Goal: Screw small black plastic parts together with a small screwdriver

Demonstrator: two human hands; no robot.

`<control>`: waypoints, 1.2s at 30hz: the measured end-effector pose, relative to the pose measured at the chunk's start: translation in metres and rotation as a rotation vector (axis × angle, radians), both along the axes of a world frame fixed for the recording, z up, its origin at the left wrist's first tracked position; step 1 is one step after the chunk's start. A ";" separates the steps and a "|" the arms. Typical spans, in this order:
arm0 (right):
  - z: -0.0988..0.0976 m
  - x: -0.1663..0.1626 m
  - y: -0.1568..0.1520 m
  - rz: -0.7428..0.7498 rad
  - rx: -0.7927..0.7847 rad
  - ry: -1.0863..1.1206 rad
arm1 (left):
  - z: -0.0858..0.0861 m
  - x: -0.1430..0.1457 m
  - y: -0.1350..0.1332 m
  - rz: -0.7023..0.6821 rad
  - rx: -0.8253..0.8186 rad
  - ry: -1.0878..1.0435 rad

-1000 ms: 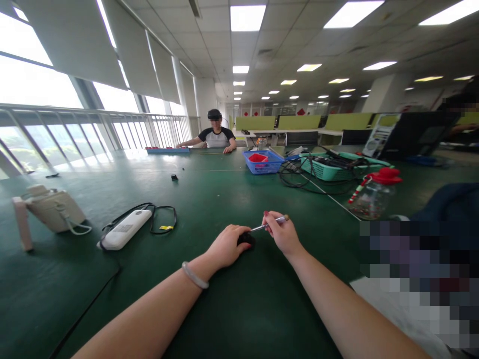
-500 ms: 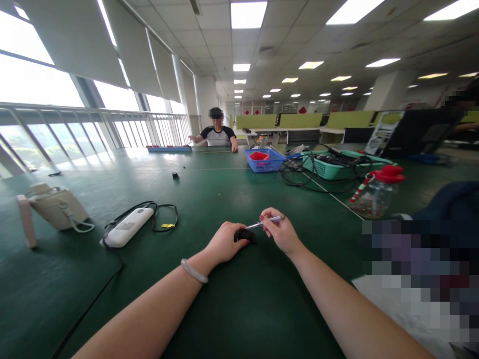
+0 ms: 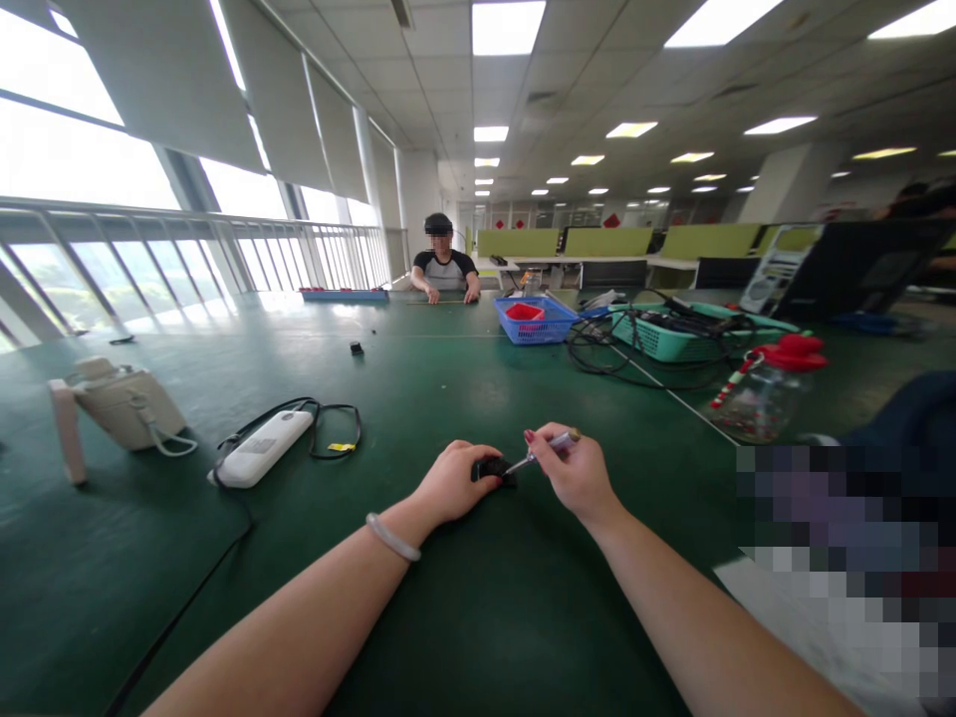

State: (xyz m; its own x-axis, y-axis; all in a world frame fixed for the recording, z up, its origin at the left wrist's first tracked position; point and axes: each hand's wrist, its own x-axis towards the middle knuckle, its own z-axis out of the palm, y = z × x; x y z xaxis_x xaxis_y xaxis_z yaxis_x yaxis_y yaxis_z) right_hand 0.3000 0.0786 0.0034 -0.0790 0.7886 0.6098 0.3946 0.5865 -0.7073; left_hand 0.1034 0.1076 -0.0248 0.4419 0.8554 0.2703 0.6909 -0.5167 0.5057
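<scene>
My left hand (image 3: 457,480) is closed on a small black part (image 3: 493,468), pinning it against the green table (image 3: 463,617) between thumb and fingers. Its exact kind is too small and dark to make out. A light bracelet circles the left wrist. In my right hand (image 3: 579,473) is a slim screwdriver (image 3: 532,459) with a pale handle and a thin metal shaft. The shaft slants down to the left, and its tip meets the right side of the black part. The fingers partly cover the handle.
Left lie a white power strip (image 3: 265,450) with a black cord and a beige bottle (image 3: 130,406). Ahead are a blue basket (image 3: 539,329), a teal basket (image 3: 664,342) with tangled cables, and a red-lidded jar (image 3: 773,398). A person (image 3: 444,269) sits across the table.
The screwdriver has tilted more steeply, its tip moving down and right over the black part. My right hand has shifted slightly right. The person opposite has brought one hand down to the table.
</scene>
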 end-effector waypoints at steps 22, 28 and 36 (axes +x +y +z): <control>0.001 -0.012 -0.010 0.013 0.236 -0.282 | -0.001 0.001 0.002 -0.007 -0.011 0.015; 0.000 -0.016 -0.013 0.065 0.439 -0.476 | -0.001 -0.001 0.003 -0.030 -0.017 0.009; -0.007 -0.031 -0.020 0.270 0.532 -0.761 | 0.003 0.002 0.000 0.009 -0.049 -0.004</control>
State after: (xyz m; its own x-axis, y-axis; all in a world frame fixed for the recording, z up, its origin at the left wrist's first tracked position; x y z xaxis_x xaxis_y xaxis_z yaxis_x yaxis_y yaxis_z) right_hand 0.2690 0.0584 -0.0040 -0.7387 0.3212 0.5926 0.4420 0.8946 0.0661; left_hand 0.1054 0.1075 -0.0216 0.4327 0.8717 0.2300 0.6935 -0.4849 0.5328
